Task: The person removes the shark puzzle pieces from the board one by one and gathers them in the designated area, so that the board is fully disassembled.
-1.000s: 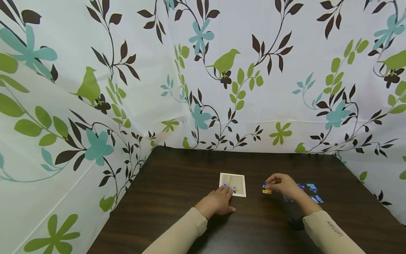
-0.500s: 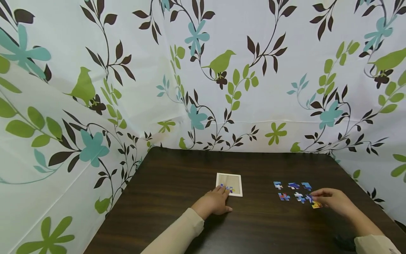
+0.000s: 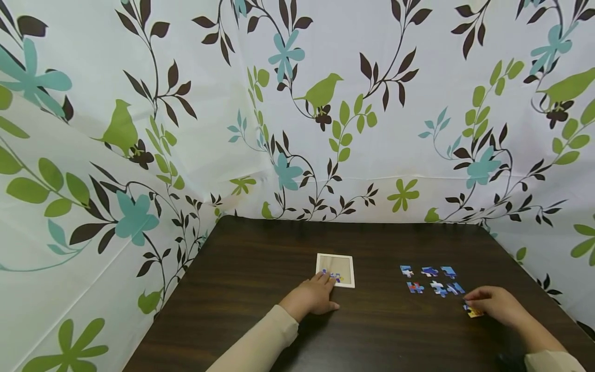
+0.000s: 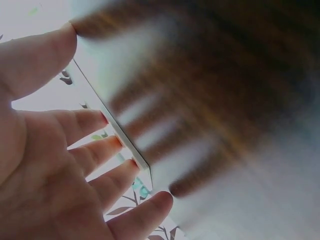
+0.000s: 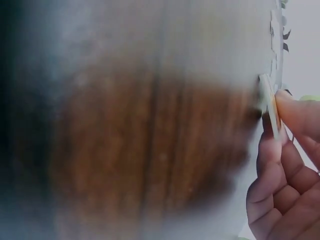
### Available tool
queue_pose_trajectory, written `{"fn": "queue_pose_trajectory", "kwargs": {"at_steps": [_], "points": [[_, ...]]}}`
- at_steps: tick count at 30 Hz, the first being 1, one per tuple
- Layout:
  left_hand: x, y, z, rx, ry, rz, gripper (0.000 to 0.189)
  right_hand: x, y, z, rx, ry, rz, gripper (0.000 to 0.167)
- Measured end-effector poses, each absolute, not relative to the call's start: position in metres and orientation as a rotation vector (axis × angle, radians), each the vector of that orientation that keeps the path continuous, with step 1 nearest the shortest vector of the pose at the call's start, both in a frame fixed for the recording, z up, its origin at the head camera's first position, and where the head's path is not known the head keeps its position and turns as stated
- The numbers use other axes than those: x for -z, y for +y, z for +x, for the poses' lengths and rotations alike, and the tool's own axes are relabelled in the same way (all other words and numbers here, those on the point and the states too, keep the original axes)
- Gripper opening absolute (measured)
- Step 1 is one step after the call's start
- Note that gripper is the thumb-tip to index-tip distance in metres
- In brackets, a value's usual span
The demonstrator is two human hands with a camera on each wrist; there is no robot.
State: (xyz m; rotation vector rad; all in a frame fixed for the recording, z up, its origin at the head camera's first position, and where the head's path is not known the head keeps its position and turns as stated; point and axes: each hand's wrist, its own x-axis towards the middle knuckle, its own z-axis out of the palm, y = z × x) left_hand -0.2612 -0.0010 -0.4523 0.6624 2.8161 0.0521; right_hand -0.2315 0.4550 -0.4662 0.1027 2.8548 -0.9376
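A small puzzle tray (image 3: 344, 264) with a pale frame lies left of the other pieces, a few blue and yellow puzzle pieces (image 3: 338, 277) along its near side. My left hand (image 3: 314, 296) rests with its fingertips on the tray's near left edge, fingers extended; in the left wrist view the fingers touch the edge of the tray (image 4: 122, 137). At the right, my right hand (image 3: 499, 305) pinches a yellow and blue puzzle piece (image 3: 473, 311) between thumb and fingers. The right wrist view shows that puzzle piece (image 5: 271, 107) edge-on, low over the table.
Several loose blue puzzle pieces (image 3: 429, 271) lie in two rows just left of my right hand, including a red and blue piece (image 3: 415, 288). The dark wooden table (image 3: 260, 258) ends at a patterned cloth (image 3: 353, 196) behind and at the left.
My right hand has carried the yellow puzzle piece from near the tray to the right, past the other loose pieces, then slightly nearer. My left hand stays on the tray. The head view has shifted slightly.
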Motion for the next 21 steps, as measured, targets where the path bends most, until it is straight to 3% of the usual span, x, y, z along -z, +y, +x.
{"fn": "queue_pose_trajectory", "kwargs": {"at_steps": [21], "points": [[0.4565,0.0004,-0.2633,-0.022,2.819,0.682,0.074,0.4652,0.4503,-0.2348,0.829,2.853,0.108,0.019]]}}
